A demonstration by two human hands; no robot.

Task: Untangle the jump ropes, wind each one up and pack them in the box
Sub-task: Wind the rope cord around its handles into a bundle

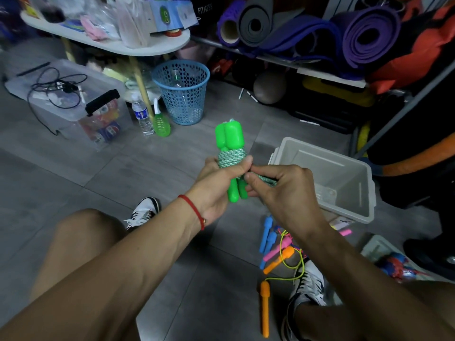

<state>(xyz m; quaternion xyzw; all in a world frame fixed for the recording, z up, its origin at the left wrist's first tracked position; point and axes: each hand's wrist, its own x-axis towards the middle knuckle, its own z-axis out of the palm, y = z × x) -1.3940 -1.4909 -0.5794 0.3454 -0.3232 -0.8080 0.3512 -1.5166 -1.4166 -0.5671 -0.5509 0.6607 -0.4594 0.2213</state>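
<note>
Head view, person seated above a grey tiled floor (73, 173). The left hand (216, 183) grips a green jump rope (230, 153): its two green handles stand side by side, upright, with green-and-white cord coiled round their middle, and the thumb presses on the coil. The right hand (278, 185) pinches the loose end of the same cord just beside the coil, fingers (251, 179) curled on it. A red string bracelet (194, 210) circles the left wrist. To the right, on the floor, stands an open pale box (364, 193). Below it, between the box and the right shoe (307, 284), lies a tangle of other jump ropes (275, 249) with blue, pink and orange handles and a yellow-green cord. Background: a blue mesh wastebasket (182, 92), a water bottle (142, 114) whose label is too blurred to read, a clear lidded bin (73, 102), a white worktop (138, 49) carrying bags, and rolled mats (369, 33) beside a dark surface printed "FITNESS" (204, 8).
</note>
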